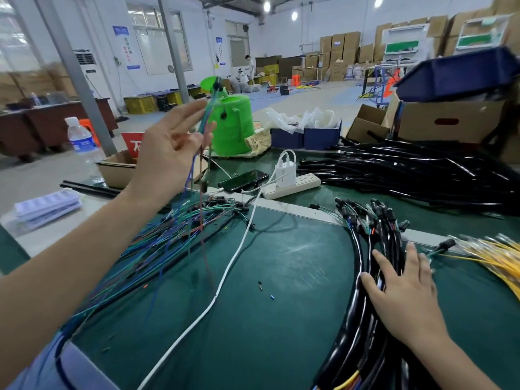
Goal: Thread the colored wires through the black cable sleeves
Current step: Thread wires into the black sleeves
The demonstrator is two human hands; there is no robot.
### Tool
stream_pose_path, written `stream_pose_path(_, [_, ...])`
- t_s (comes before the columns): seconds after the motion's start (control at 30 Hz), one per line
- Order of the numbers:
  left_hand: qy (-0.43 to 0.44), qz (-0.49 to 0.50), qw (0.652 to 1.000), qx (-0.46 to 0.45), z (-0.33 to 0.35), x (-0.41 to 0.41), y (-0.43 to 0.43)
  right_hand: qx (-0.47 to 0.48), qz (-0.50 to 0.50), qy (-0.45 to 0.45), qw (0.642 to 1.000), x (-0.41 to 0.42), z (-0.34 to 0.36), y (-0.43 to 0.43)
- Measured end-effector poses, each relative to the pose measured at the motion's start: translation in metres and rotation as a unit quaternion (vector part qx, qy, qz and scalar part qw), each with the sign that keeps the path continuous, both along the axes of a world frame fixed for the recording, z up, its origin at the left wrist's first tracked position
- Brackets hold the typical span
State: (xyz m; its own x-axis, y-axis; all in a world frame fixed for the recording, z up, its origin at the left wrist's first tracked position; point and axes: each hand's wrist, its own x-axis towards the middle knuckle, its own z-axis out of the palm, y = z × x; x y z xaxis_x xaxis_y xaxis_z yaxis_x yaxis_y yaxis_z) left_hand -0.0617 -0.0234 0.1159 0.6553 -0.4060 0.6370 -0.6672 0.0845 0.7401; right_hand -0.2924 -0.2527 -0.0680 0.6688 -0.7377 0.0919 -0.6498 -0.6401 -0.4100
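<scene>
Aloft, left hand [168, 147] pinches wires [209, 108]; right hand [405, 288] flat on sleeves [363, 319]; white cable [225, 277] between.

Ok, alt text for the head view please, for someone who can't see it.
The left hand holds a few colored wires up above the green table, pinched near their tops, while the right hand rests flat on a bundle of black sleeved cables. Loose wires lie at left; a pile of black sleeves lies at back right.
</scene>
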Motion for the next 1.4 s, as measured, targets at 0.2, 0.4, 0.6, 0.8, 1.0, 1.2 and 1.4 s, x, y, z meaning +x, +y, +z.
stream_pose_path(0.2, [0.134,-0.186,0.968,0.102,-0.054,-0.068,-0.028,0.003,0.003,-0.006,1.0,0.003,-0.001,0.0])
stream_pose_path(0.4, [0.352,-0.148,0.901,0.205,-0.133,-0.092,-0.047,0.001,0.006,-0.013,1.0,0.004,0.0,0.0])
stream_pose_path(0.6, [0.417,-0.136,0.874,0.208,-0.145,-0.094,-0.051,-0.001,0.004,-0.015,1.0,0.002,-0.002,-0.003])
stream_pose_path(0.8, [0.486,-0.154,0.844,0.163,-0.148,-0.102,-0.062,0.005,0.011,-0.036,0.999,0.005,-0.006,-0.003])
stream_pose_path(1.0, [0.541,-0.197,0.812,0.091,-0.152,-0.109,-0.077,0.052,-0.005,-0.214,0.975,0.0,0.008,-0.002])
stream_pose_path(1.2, [0.344,-0.199,0.912,0.106,-0.145,-0.135,-0.094,0.157,0.11,-0.22,0.956,0.014,0.033,0.031])
stream_pose_path(1.4, [0.39,-0.255,0.878,0.105,-0.136,-0.131,-0.082,0.39,0.127,-0.347,0.843,0.014,0.05,0.033])
